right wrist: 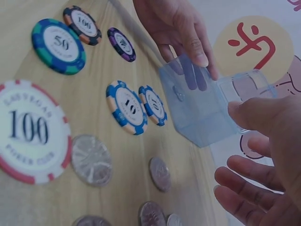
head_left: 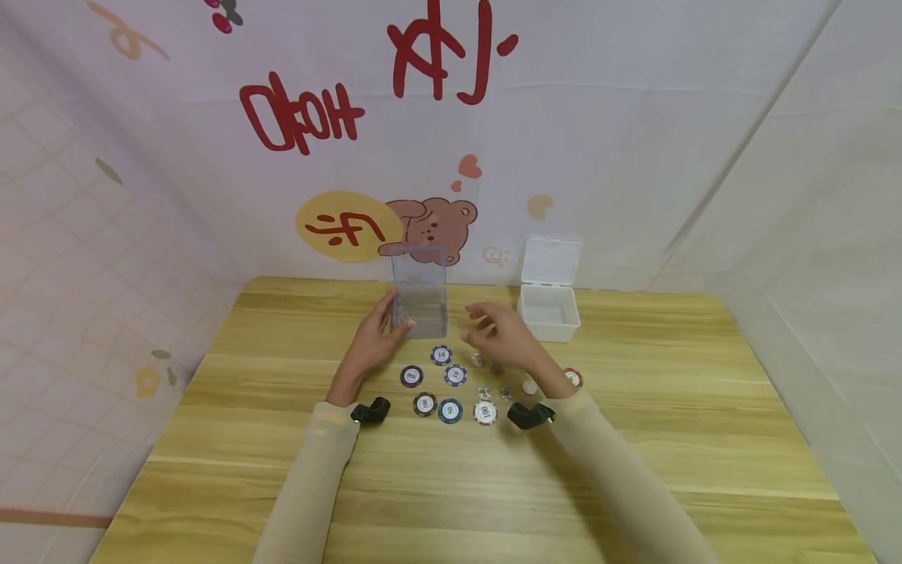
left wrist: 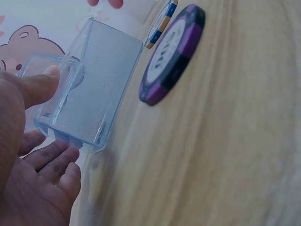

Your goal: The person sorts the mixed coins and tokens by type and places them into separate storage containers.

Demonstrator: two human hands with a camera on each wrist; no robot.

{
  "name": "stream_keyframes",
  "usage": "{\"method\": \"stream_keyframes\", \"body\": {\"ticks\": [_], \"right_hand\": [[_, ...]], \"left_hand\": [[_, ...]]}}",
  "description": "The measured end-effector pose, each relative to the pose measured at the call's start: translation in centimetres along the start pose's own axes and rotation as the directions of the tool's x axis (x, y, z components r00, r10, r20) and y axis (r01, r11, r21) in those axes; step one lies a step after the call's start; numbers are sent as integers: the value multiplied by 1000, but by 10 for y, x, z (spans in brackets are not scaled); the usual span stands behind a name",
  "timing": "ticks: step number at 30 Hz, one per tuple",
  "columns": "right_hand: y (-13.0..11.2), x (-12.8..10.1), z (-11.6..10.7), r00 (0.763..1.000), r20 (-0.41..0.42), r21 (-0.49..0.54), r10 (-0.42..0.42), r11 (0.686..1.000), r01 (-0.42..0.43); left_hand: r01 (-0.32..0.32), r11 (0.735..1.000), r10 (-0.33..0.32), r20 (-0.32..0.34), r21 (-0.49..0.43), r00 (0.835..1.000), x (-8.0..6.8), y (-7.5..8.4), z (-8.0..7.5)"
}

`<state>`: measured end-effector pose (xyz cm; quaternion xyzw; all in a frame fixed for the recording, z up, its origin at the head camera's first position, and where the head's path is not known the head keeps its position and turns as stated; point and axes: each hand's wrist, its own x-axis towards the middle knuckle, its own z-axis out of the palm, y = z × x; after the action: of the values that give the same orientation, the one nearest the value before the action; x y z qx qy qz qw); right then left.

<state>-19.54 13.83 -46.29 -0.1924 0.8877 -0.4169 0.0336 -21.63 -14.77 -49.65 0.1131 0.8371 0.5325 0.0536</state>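
My left hand (head_left: pixel 373 338) grips the left wall of a clear plastic box (head_left: pixel 427 327) with its lid up, thumb over the rim and fingers along the outside. A small shiny coin (right wrist: pixel 178 93) shows through the box wall, near the left hand's side. To the right of the box, my right hand (head_left: pixel 502 332) hovers with loosely bent fingers and nothing in them. Below that hand lie several silver coins (head_left: pixel 484 392). Several poker chips lie in front of the box, including a blue 10 chip (right wrist: pixel 127 107), a purple chip (left wrist: pixel 173 54) and a red-edged 100 chip (head_left: pixel 485 413).
A white box (head_left: pixel 550 333) with its lid raised stands behind my right wrist. Another red-edged chip (head_left: pixel 574 377) lies partly behind the right forearm. Printed cloth (head_left: pixel 620 172) hangs along the back edge of the wooden table (head_left: pixel 416 501).
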Motion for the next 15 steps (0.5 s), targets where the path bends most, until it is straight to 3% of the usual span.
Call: {"method": "stream_keyframes", "body": {"ticks": [15], "right_hand": [[9,-20,4,998,49,-56,40,998,-37]], "left_hand": [[3,1000,-3,-6,-1,1000,-1,-1,0]]}}
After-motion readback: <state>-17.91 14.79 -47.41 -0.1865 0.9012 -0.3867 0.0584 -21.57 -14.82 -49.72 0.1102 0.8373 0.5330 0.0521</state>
